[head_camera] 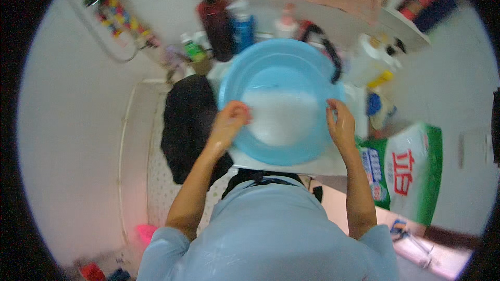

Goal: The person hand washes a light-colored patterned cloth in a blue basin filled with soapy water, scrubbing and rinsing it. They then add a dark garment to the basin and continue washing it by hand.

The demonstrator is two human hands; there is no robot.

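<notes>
A round light-blue plastic basin point(283, 154) stands on a white sink counter in front of me, with whitish, cloudy water in it. My left hand point(233, 116) is at the basin's left rim, its fingers curled; blur hides whether it holds anything. At the right rim is my right hand point(339, 120), thumb and fingers apart, with nothing visible between them. Dark cloth point(187, 125) hangs over the counter's left side, beside my left forearm. A black curved handle or strap point(332, 56) lies across the basin's upper right rim.
Behind the basin stand a dark red pump bottle point(216, 27), a blue bottle point(243, 29) and a green bottle point(194, 50). A green and white detergent bag point(410, 168) is beside my right forearm. White containers point(369, 58) stand at the back right, below a wall shelf point(408, 27).
</notes>
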